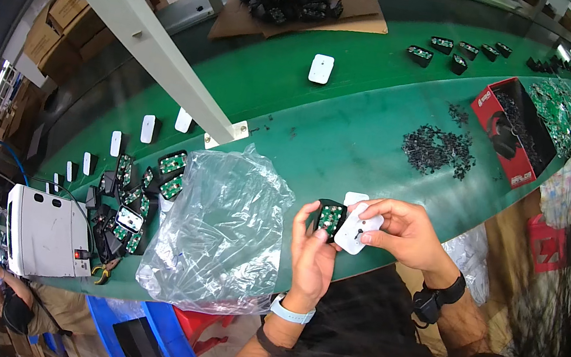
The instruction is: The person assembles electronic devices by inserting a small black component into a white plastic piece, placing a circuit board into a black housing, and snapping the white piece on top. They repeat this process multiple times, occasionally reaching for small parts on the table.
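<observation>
My left hand (311,263) is closed around a small black housing with a green circuit board (329,218) in its open face. Between the thumb and fingers of my right hand (407,235) is a white plastic cover (351,234) with rounded corners and a dark spot. The cover's edge is right beside the housing, overlapping it in view; whether they touch I cannot tell. Part of another white piece (355,198) shows just behind the cover. Both hands are above the near edge of the green table (348,158).
A clear plastic bag (217,231) lies left of my hands. Beyond it are several black housings with boards (127,191) and a white machine (49,234). Small black parts (439,150) and a red box (513,132) are at right. White covers and housings stand on the belt (264,74).
</observation>
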A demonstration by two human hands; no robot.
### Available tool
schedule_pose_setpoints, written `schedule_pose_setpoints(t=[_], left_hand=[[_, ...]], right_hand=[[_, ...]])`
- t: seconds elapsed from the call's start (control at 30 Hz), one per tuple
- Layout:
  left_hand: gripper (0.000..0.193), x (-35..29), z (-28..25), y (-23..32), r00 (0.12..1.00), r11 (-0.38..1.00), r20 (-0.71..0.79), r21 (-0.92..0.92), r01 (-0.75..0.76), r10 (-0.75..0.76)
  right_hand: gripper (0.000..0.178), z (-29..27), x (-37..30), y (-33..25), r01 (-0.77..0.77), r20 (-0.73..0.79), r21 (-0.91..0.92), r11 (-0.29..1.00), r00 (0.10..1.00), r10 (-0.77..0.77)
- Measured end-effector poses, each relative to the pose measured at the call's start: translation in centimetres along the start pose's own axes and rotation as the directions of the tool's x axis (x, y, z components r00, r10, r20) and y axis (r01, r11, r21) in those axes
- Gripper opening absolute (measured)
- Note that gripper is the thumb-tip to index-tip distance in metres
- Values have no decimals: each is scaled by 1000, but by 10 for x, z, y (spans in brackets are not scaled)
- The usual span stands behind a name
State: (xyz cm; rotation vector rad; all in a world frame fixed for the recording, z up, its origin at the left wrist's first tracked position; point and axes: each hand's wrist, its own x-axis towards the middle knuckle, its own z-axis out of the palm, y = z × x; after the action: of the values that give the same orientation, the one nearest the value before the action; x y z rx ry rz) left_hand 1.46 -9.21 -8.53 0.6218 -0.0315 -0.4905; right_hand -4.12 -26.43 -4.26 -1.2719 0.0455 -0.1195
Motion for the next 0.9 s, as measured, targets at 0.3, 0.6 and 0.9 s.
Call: schedule_pose_setpoints(t=[0.3,0.6,0.9], left_hand=[[76,-6,3,-2,997,961,-68,277,-11,31],[77,-6,7,-2,994,923,-93,385,-20,60],[74,-9,5,-3,992,902,-87,430,-40,86]], right_hand=[[13,6,5,1,162,14,-667,727,979,-205],[18,13,11,-18,302,184,-855,422,937,-298],[20,14,11,-13,249,145,-856,454,957,-251]])
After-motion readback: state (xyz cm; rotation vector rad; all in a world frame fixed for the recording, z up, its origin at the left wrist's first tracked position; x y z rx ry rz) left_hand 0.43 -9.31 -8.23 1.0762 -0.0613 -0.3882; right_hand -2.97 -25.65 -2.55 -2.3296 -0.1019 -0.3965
